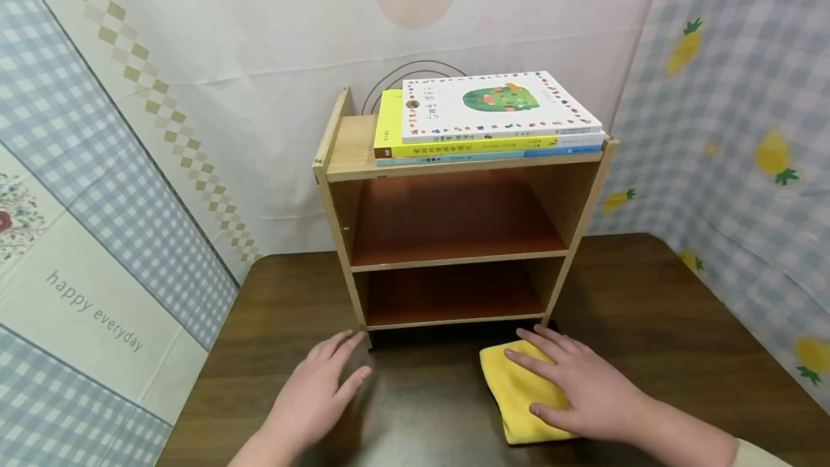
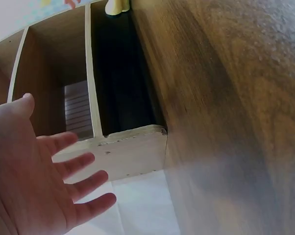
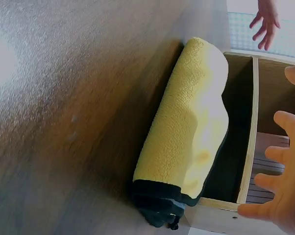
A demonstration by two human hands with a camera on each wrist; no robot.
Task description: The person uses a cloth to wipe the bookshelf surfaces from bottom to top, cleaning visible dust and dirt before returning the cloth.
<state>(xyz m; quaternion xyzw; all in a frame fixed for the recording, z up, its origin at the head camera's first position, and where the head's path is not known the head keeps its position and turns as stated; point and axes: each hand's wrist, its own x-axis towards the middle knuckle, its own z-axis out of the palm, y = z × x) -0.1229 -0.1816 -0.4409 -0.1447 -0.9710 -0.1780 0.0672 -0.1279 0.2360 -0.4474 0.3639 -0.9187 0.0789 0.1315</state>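
Note:
A small wooden shelf (image 1: pixel 457 263) stands upright on the brown table, its two lower compartments facing me. My left hand (image 1: pixel 316 393) hovers near the shelf's lower left corner with fingers spread, holding nothing; its palm faces the shelf side in the left wrist view. Above a folded yellow cloth (image 1: pixel 525 396) is my right hand (image 1: pixel 586 389), fingers spread. The right wrist view shows that cloth (image 3: pixel 186 122) as a thick fold with a dark edge, and the right hand (image 3: pixel 287 166) apart from it. The cloth lies in front of the shelf's right side.
Several stacked books (image 1: pixel 493 110) lie flat on the shelf top, a white one uppermost over a yellow one. The wooden table (image 1: pixel 415 409) reaches back to a white curtain (image 1: pixel 259 56). Checked fabric with pineapples (image 1: pixel 746 164) hangs on the right.

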